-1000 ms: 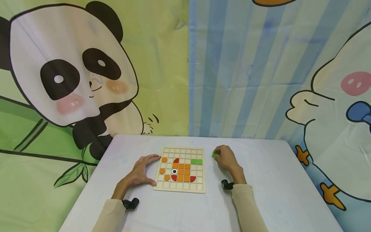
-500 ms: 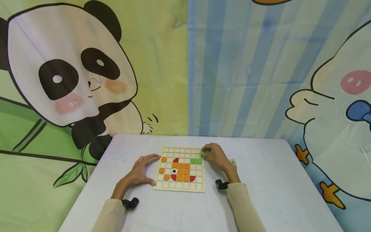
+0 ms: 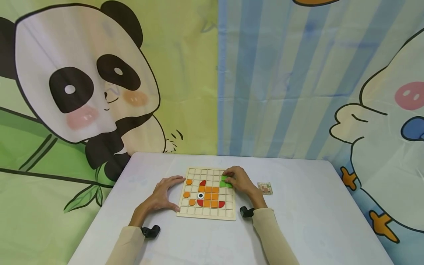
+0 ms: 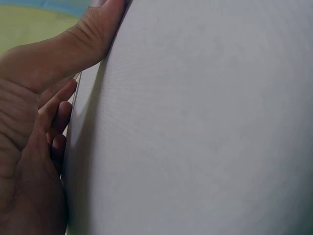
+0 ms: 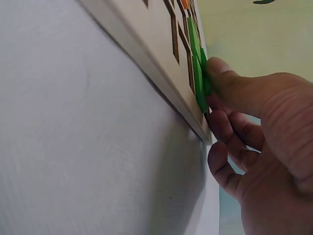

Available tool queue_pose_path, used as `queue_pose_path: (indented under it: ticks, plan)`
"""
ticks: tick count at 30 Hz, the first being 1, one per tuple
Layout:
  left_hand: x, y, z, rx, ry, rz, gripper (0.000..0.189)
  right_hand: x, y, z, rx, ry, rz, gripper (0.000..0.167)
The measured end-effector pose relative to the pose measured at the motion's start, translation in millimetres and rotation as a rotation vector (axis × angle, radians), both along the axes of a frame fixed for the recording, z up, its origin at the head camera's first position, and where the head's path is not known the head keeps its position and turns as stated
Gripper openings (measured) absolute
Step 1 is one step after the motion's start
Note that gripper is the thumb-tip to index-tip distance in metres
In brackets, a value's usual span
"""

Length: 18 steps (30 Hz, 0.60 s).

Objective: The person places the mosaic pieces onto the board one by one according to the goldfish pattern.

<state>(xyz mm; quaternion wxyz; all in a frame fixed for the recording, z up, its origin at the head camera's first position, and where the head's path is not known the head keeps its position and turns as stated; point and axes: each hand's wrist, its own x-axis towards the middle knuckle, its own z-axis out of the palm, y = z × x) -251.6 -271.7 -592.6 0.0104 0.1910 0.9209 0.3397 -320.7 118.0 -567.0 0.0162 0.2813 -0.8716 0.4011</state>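
A wooden grid board (image 3: 207, 217) lies on the white table. On it sit orange square tiles (image 3: 212, 196), red quarter-round tiles (image 3: 221, 204), a white-and-black eye tile (image 3: 200, 195) and orange round tiles (image 3: 187, 194). My right hand (image 3: 241, 181) pinches a green tile (image 3: 224, 178) over the board's upper right, just above two green square tiles (image 3: 226, 184) set in the grid. The right wrist view has the thumb against the green piece; fingers partly hide it. My left hand (image 3: 161, 195) rests by the board's left edge, thumb and forefinger spread wide, touching the edge.
A small patterned card (image 3: 265, 188) lies on the table (image 3: 318, 221) to the right of my right hand. Behind the table's far edge hangs a printed cloth (image 3: 185, 73) with a panda. Each wrist wears a black camera (image 3: 246, 212).
My right hand has carried the green tile leftward from beside the board onto its upper right cells, uncovering the patterned card. The left hand has stayed at the board's left edge.
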Motion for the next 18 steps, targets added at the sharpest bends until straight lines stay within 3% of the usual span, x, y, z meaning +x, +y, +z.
queue_pose_path:
  ticks: [12,18]
  plan:
    - [-0.5,1.6,4.6,0.004,-0.014,0.012,0.125,2.0,-2.0,3.8,0.016,0.008,-0.062,0.017]
    - [1.6,2.6,4.9,0.002,-0.023,0.011,0.126,3.7,-7.4,4.1,0.035,-0.036,-0.093,0.017]
